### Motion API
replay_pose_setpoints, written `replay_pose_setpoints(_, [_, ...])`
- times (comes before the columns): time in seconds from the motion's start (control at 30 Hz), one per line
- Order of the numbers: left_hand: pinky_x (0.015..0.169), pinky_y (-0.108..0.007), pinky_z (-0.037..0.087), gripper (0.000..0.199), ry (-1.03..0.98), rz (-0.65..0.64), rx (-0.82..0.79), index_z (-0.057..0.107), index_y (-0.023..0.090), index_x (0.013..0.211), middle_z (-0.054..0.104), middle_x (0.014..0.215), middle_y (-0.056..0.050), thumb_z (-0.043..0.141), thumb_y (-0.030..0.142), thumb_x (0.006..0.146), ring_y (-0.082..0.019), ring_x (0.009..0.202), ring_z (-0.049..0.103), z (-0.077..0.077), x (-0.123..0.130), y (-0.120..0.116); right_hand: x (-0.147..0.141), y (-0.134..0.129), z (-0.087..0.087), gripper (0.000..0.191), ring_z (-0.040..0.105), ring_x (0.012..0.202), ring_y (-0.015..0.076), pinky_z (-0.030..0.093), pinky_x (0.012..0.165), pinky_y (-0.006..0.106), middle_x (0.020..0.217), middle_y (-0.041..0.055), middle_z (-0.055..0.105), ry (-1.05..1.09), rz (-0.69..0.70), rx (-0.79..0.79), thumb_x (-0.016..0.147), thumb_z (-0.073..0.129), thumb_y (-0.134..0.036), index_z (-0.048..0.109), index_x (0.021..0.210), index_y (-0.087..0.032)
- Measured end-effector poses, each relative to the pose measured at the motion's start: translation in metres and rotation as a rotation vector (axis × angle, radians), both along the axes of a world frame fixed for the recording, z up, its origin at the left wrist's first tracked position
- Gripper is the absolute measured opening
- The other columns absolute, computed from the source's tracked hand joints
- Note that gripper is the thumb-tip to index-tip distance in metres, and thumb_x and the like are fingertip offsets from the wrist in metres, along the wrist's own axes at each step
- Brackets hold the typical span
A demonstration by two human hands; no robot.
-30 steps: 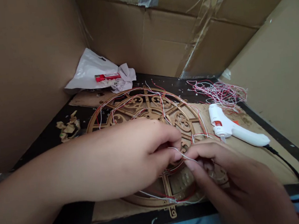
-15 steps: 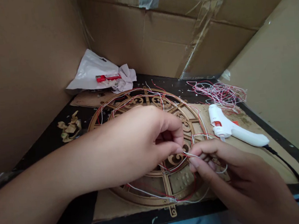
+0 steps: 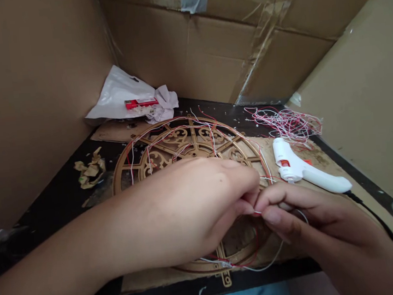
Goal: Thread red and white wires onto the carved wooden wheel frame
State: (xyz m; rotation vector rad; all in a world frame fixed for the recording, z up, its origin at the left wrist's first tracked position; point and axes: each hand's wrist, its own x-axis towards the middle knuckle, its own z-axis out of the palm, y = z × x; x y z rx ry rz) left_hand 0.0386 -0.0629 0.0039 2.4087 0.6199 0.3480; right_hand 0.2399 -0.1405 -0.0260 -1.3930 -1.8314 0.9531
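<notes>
My left hand (image 3: 205,202) reaches across a round brown openwork frame (image 3: 116,185) and pinches a thin white wire (image 3: 257,212). Close against its fingertips, my right hand (image 3: 303,216) pinches the same wire between thumb and forefinger. A short stretch of it shows between the two hands, with a bit of red beside it. More red and white wires run along the rings of the frame, and a pale loop hangs below my right hand. The hand and forearm on the left hide the middle of the frame.
A white glue gun (image 3: 310,173) lies on the cardboard sheet (image 3: 369,209) to the right. Behind it is a tangle of red and white wire (image 3: 284,122). A white plastic bag (image 3: 111,97), a red lighter (image 3: 140,103) and crumpled brown paper (image 3: 90,169) lie left. Cardboard walls (image 3: 215,53) enclose the table.
My left hand has moved right and toward me, its fingertips now nearly meeting those of my right hand. Less wire shows between them.
</notes>
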Motion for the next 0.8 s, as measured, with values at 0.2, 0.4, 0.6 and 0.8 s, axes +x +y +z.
replay_pose_setpoints(0.2, [0.068,-0.023,0.039,0.012,0.06,0.004,-0.041,0.061,0.021,0.086,0.063,0.086,0.007,0.057,0.014,0.095,-0.009,0.08,0.055,0.005,-0.007,-0.002,0.002,-0.004,-0.004,0.016,0.072,0.065,0.0114,0.053,0.049,0.013,0.067,-0.0089,0.069,-0.176,0.006,0.305,0.094,0.063,-0.016,0.069,0.093,-0.03])
replay_pose_setpoints(0.4, [0.055,-0.024,0.034,0.015,0.191,-0.004,-0.033,0.059,0.023,0.076,0.062,0.076,0.006,0.061,0.018,0.09,-0.011,0.067,0.051,0.01,-0.011,-0.002,-0.011,-0.009,-0.008,0.015,0.066,0.054,0.0073,0.056,0.054,0.013,0.07,-0.008,0.071,-0.242,0.017,0.474,0.09,0.059,-0.012,0.066,0.089,-0.025])
replay_pose_setpoints(0.6, [0.045,-0.028,0.03,0.015,0.267,0.096,0.036,0.056,0.025,0.069,0.061,0.062,0.004,0.055,0.026,0.084,-0.013,0.054,0.05,0.012,-0.019,0.004,-0.018,-0.019,-0.01,0.02,0.067,0.053,0.0126,0.061,0.062,0.023,0.062,-0.0041,0.067,-0.429,-0.023,0.644,0.09,0.051,-0.007,0.06,0.082,-0.023])
replay_pose_setpoints(0.8, [0.062,-0.031,0.037,0.01,0.359,0.131,0.031,0.062,0.026,0.075,0.064,0.08,0.002,0.059,0.026,0.085,-0.017,0.073,0.054,0.005,-0.023,0.008,-0.017,-0.029,-0.026,0.017,0.069,0.055,0.0187,0.058,0.057,0.033,0.065,0.0005,0.073,-0.568,0.013,0.813,0.091,0.054,-0.005,0.062,0.096,-0.019])
